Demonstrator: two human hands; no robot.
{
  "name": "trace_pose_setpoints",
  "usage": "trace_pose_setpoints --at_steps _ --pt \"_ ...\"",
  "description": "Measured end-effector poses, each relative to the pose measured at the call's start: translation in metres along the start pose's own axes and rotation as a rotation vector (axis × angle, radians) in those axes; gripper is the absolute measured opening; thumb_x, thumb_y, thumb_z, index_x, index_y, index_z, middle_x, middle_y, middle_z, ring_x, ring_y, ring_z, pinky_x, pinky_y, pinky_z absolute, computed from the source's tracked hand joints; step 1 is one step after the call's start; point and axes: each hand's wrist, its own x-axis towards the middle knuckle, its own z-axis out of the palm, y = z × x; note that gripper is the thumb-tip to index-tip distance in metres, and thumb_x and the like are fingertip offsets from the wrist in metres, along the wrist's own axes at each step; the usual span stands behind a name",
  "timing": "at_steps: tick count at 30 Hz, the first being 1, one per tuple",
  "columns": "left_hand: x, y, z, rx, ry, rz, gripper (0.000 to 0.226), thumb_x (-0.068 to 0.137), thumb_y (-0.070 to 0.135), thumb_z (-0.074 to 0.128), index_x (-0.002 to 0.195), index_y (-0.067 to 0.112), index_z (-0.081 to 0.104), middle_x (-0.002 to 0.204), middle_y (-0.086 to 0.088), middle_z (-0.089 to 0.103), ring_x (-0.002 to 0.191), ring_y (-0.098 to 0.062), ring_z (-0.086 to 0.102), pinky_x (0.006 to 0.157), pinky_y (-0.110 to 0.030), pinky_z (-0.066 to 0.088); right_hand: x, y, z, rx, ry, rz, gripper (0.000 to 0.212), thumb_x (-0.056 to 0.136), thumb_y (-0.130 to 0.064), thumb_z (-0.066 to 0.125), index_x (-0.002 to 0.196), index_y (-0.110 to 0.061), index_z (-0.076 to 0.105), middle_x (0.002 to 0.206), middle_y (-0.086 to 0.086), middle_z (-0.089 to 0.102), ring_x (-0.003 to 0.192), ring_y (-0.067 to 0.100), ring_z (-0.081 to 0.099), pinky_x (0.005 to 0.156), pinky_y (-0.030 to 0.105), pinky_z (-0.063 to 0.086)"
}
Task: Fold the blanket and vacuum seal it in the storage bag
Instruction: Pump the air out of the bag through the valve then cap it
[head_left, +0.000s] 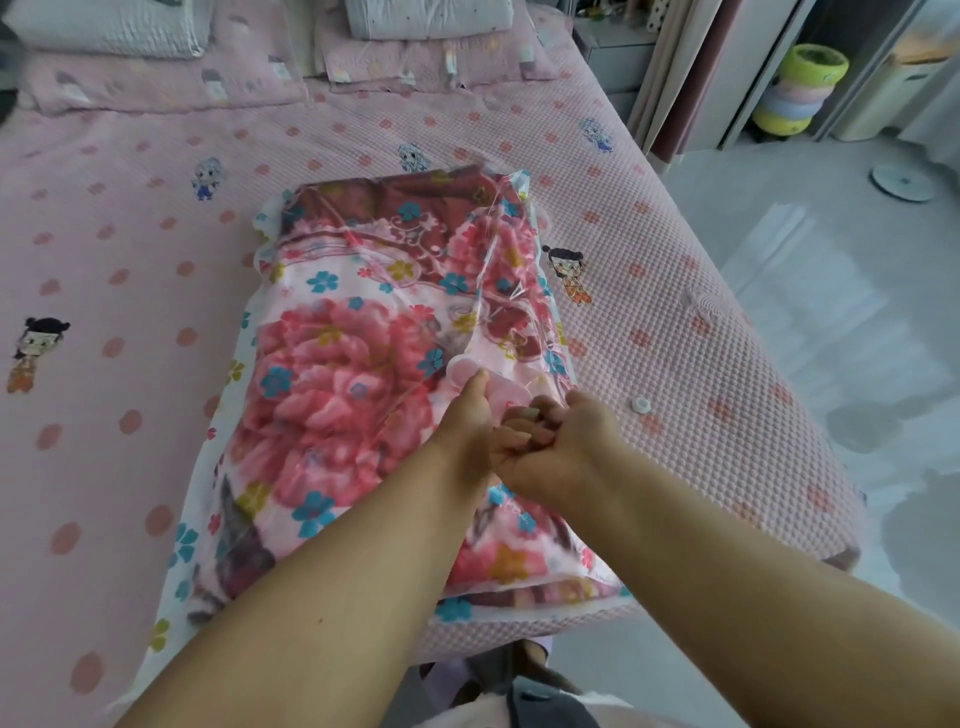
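The folded blanket, pink with large red flowers and small blue blossoms, lies inside the clear storage bag on the pink bed. The left hand presses the bag's pink valve; the right hand is curled, pinching there too. A white cap lies beside the bag.

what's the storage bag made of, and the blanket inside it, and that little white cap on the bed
Storage bag: looks like thin clear plastic film, glossy, with shiny creases and glare.
Blanket: seems a soft plush fabric, matte, with a blurred floral print; exact fibre unclear.
White cap: probably hard moulded plastic, smooth and round; too small to be sure.
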Motion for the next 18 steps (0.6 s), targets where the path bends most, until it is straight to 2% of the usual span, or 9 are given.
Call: trace_pose_setpoints --at_steps 3,5,6,8,10,12,13,15,18 --pt "0.005 -0.002 -0.007 0.008 0.021 0.064 0.049 0.096 0.058 0.036 0.106 0.016 0.061 0.062 -0.007 0.069 0.064 -0.018 0.064 0.083 -0.031 0.046 -0.049 -0.005 -0.017 0.086 -0.034 0.102 0.070 0.097 -0.051 0.031 0.038 -0.014 0.030 0.042 -0.002 0.026 0.030 0.008 0.018 0.041 0.015 0.017" --pt "0.007 -0.001 -0.008 0.005 0.043 0.061 0.054 0.097 0.058 0.033 0.110 0.014 0.060 0.070 -0.007 0.069 0.073 -0.019 0.060 0.092 -0.037 0.042 -0.058 -0.011 -0.020 0.076 -0.005 0.106 0.069 0.096 -0.050 0.032 0.038 -0.014 0.030 0.042 -0.001 0.028 0.030 0.007 0.019 0.042 0.016 0.017" --pt "0.005 -0.001 -0.006 0.002 0.045 0.058 0.055 0.097 0.058 0.033 0.110 0.012 0.060 0.072 -0.008 0.068 0.073 -0.020 0.060 0.087 -0.034 0.046 -0.051 -0.012 -0.017 0.100 -0.006 0.089 0.069 0.097 -0.050 0.031 0.038 -0.014 0.030 0.042 -0.002 0.027 0.030 0.007 0.019 0.044 0.016 0.017" --pt "0.000 0.003 -0.001 0.008 0.026 0.034 0.057 0.096 0.056 0.036 0.098 0.004 0.060 0.063 -0.011 0.063 0.058 -0.019 0.062 0.059 -0.021 0.053 -0.023 -0.005 0.000 0.086 0.053 0.063 0.067 0.097 -0.050 0.031 0.041 -0.015 0.031 0.042 -0.002 0.026 0.030 0.008 0.021 0.045 0.016 0.017" --pt "-0.004 0.005 0.003 0.021 0.044 0.000 0.057 0.098 0.052 0.038 0.070 0.003 0.049 0.043 -0.011 0.053 0.032 -0.014 0.053 0.033 -0.010 0.039 0.004 0.001 0.017 0.014 0.142 0.039 0.063 0.097 -0.051 0.033 0.046 -0.015 0.033 0.045 -0.002 0.029 0.028 0.009 0.029 0.044 0.017 0.020" --pt "-0.003 0.006 0.000 -0.027 0.018 -0.020 0.060 0.098 0.051 0.040 0.063 0.003 0.047 0.038 -0.009 0.049 0.024 -0.011 0.047 0.027 -0.008 0.030 0.012 0.001 0.012 -0.020 0.079 -0.034 0.063 0.098 -0.054 0.033 0.048 -0.015 0.033 0.043 -0.001 0.030 0.026 0.010 0.032 0.045 0.018 0.021" --pt "-0.001 0.005 0.000 -0.041 -0.018 -0.029 0.064 0.096 0.054 0.040 0.068 -0.001 0.053 0.043 -0.011 0.054 0.030 -0.013 0.052 0.031 -0.010 0.036 0.007 0.001 0.006 0.032 0.012 -0.017 0.065 0.098 -0.054 0.032 0.046 -0.015 0.033 0.042 -0.001 0.029 0.027 0.009 0.029 0.044 0.017 0.021" --pt "0.001 0.001 -0.004 -0.025 -0.003 -0.004 0.060 0.095 0.060 0.037 0.092 0.005 0.061 0.058 -0.011 0.066 0.055 -0.018 0.063 0.060 -0.022 0.053 -0.027 -0.003 -0.008 0.095 -0.071 0.061 0.069 0.098 -0.053 0.030 0.040 -0.014 0.032 0.041 -0.002 0.026 0.030 0.009 0.021 0.042 0.015 0.020" --pt "0.004 -0.001 -0.007 0.017 0.036 0.036 0.054 0.097 0.059 0.031 0.101 0.015 0.062 0.065 -0.007 0.070 0.074 -0.020 0.060 0.094 -0.036 0.041 -0.063 -0.008 -0.023 0.091 0.016 0.105 0.068 0.096 -0.051 0.032 0.038 -0.014 0.029 0.046 -0.002 0.027 0.029 0.007 0.019 0.043 0.014 0.017"
